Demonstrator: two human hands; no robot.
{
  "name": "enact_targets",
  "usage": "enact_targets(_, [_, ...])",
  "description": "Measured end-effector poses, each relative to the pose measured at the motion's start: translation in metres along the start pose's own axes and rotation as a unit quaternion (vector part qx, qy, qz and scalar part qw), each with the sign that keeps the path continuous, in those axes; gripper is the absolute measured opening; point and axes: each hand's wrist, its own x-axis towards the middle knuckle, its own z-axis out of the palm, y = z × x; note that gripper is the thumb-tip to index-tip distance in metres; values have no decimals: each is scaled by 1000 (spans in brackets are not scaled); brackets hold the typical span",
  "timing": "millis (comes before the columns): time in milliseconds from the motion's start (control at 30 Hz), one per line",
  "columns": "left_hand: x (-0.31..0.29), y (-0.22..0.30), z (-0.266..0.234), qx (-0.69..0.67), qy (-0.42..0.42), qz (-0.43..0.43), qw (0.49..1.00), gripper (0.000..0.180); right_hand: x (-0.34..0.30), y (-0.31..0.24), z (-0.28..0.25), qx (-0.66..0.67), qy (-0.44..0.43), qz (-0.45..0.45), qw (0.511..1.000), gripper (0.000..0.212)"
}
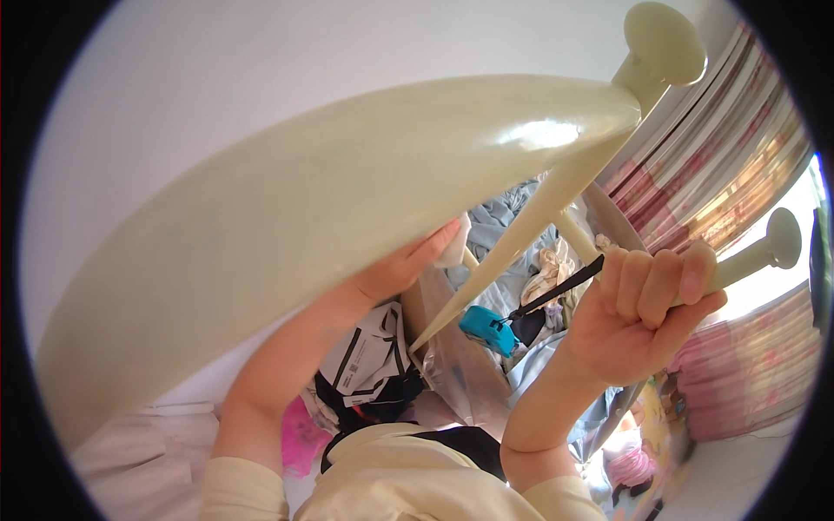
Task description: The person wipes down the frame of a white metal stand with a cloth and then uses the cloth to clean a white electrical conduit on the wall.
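I find the large cream panel (330, 191) tilted across the view, and I take it as the reference for all positions. It is glossy, with a bright reflection near its right end, where a rounded cream knob (665, 42) stands above it. A slanting cream rail (530, 234) runs down from that same end.

At the panel's lower edge I note the left hand (395, 271), its fingers grasping a white pad (456, 247); I cannot tell what the pad is made of. To the right of the panel and lower, the right hand (638, 313) has its fingers clenched around a cream bar (743, 265), which ends in a round cap (784, 237).

Below the panel's right half, a teal pouch (488, 330) hangs from a black strap (565, 288). The strap's upper end reaches the right hand; I cannot verify its attachment. Rumpled grey-blue fabric (499, 213) lies behind the rail, under the panel. Directly beneath the panel I record a white-and-black package (360, 356). Patterned curtains (695, 174) hang to the panel's right.
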Motion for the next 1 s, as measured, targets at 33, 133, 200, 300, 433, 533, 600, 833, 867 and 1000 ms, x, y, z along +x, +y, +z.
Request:
enact_targets(33, [-5,8,4,-13,25,-22,999,19,0,0,1,-2,1,-3,1000,36])
enact_targets(133, [-11,31,7,-74,50,-93,992,24,1,1,1,-7,4,-2,1000,35])
enact_targets(200, [-13,44,7,-118,51,-142,981,27,1,1,0,-8,3,1,1000,35])
enact_targets(300, [-12,60,4,-187,55,-222,955,33,1,1,1,2,1,-4,1000,35])
enact_targets(433, [-8,85,-11,-256,63,-305,915,36,-1,1,3,5,4,-9,1000,35])
enact_targets(533, [-10,100,-18,-298,71,-364,880,34,-2,2,3,0,9,-11,1000,35])
enact_targets(600, [-11,99,-17,-332,80,-396,852,33,-2,1,1,-2,11,-11,1000,35])
enact_targets(833, [-21,37,-15,-100,11,-76,992,28,0,0,4,4,3,-3,1000,35])
enact_targets(867, [-18,27,-15,-36,-6,-25,999,26,0,0,2,5,2,-2,1000,35])
enact_targets(1000, [-3,-11,-10,57,20,116,991,17,-2,3,-3,21,2,8,1000,35])
